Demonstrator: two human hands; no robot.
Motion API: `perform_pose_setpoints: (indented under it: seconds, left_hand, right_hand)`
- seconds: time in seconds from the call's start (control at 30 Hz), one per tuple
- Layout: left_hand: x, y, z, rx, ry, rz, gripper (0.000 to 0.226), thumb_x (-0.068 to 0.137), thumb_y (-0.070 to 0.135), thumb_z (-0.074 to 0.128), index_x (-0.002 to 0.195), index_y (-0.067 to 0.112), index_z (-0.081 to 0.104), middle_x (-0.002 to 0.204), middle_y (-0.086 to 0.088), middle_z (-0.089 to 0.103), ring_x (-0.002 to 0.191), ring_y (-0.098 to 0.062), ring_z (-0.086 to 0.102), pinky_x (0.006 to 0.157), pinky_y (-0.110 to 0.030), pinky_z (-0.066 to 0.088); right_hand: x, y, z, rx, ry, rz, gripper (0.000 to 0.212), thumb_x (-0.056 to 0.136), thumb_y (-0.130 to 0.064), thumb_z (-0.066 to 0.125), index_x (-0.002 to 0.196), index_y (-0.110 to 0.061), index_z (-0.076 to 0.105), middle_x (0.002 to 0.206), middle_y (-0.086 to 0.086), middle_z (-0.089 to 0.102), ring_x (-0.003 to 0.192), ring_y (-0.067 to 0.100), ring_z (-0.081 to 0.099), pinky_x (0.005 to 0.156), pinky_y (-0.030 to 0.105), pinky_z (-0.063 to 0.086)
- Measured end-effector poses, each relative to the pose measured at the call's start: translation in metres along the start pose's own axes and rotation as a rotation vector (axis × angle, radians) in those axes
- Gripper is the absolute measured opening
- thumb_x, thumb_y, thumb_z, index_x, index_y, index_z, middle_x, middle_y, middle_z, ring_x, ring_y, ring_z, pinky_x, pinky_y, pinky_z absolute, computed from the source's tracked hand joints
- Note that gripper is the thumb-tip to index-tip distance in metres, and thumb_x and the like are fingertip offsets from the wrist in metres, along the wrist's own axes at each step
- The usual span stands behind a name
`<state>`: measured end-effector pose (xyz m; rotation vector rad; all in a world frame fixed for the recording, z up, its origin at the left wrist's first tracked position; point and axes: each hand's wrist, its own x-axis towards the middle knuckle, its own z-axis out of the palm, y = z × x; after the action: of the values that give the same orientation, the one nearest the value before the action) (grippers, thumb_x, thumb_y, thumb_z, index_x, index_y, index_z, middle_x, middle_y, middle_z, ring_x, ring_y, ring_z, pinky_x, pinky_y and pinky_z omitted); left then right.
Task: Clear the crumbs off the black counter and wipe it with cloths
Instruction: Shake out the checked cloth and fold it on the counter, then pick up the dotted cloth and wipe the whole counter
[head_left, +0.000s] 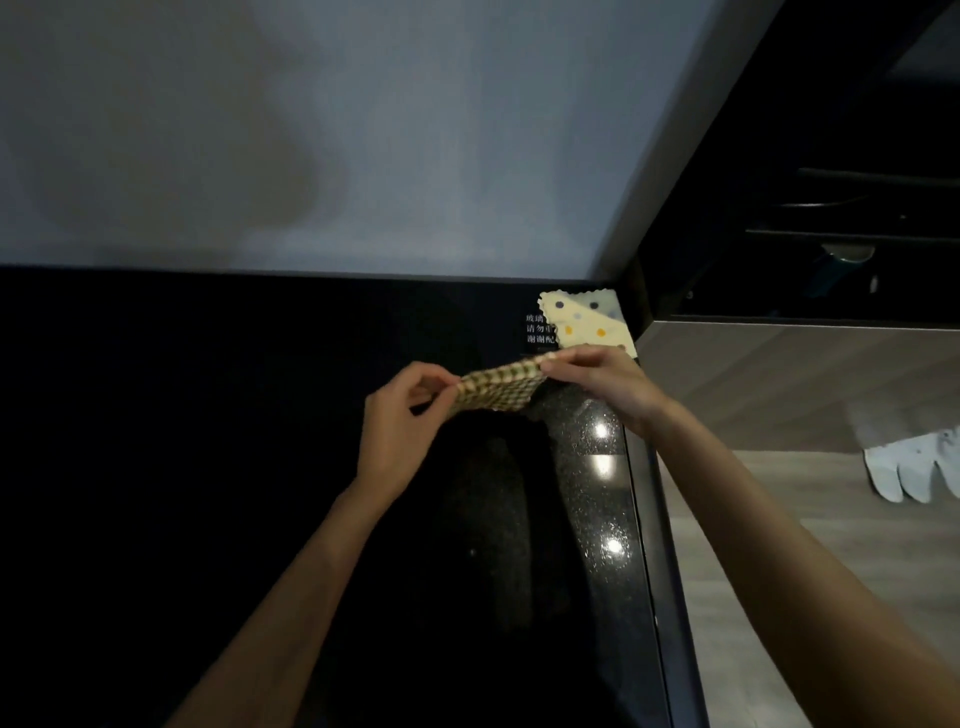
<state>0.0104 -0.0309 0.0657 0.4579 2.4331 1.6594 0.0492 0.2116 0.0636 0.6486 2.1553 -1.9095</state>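
Over the black counter (208, 415), left hand (400, 415) and right hand (602, 384) pinch a checked cloth (498, 387); dotted cloth (587, 322) behind.

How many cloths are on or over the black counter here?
2. A brown checked cloth is stretched between the left hand and right hand; a pale yellow dotted cloth lies at the black counter's far right corner.
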Motion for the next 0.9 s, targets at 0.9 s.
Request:
perform_pose_setpoints:
  seconds: [0.9]
  left_hand:
    - [0.173,-0.097,0.060,0.543,-0.305,0.207,0.030,0.088,0.025,0.058,0.119,0.025,0.058,0.126,0.003,0.052,0.114,-0.016,0.046,0.094,-0.033,0.039]
  right_hand:
    - [0.137,0.052,-0.016,-0.840,0.681,-0.031,0.035,0.095,-0.026,0.053,0.124,-0.008,0.058,0.127,0.015,0.055,0.114,0.036,0.045,0.095,0.040,0.035]
